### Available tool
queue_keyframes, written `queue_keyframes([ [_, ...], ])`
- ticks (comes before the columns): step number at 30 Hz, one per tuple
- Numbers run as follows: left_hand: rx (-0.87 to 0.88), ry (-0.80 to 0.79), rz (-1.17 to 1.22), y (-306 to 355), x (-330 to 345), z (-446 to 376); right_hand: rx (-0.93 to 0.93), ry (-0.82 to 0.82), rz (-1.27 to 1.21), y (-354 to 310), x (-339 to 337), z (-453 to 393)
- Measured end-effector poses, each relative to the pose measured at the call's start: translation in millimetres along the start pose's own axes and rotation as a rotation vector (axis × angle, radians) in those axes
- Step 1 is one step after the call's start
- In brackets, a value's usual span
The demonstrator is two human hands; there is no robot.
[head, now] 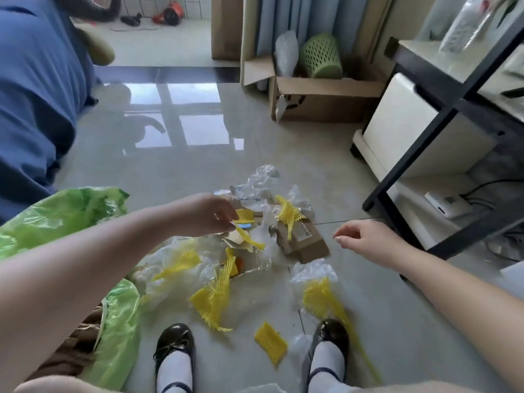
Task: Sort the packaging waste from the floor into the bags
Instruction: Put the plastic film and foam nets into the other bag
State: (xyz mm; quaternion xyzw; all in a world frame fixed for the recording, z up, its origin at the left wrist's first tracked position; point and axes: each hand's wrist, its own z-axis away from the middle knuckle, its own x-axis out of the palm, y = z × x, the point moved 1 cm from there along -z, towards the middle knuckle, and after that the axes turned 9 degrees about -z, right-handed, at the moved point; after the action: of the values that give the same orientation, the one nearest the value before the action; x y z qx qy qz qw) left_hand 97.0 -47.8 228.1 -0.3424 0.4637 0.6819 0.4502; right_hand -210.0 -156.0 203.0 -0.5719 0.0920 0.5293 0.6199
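The left hand (208, 212) pinches a small blue-and-white scrap (243, 224) over the waste pile (255, 236); the right hand (361, 236) hangs relaxed at three o'clock. The green bag (65, 214) gapes at nine o'clock; that light scrap could slip loose.

Green plastic bag (56, 217): cut off by the left edge, its middle hidden behind the left forearm; the contents are not legible. Left hand (205, 212): fingertips motion-blurred, so the small blue-and-white scrap (243, 224) at them cannot be identified. Label on the flattened cardboard box (303, 241): too small to read. Black shelf frame (442, 143) and blue fabric (34, 95): truncated by the picture's edges. Both forearms leave the frame below.
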Motion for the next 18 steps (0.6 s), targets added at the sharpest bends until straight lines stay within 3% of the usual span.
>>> queue_keyframes([
  [9, -0.094, -0.131, -0.310, -86.7, 86.8, -105.6, 0.174, -0.170, 0.175, 70.4, 72.0, -137.3],
  [18, 0.069, -0.208, -0.420, -112.8, 159.7, -180.2, 0.397, -0.075, 0.122, 142.6, 117.8, -216.4],
])
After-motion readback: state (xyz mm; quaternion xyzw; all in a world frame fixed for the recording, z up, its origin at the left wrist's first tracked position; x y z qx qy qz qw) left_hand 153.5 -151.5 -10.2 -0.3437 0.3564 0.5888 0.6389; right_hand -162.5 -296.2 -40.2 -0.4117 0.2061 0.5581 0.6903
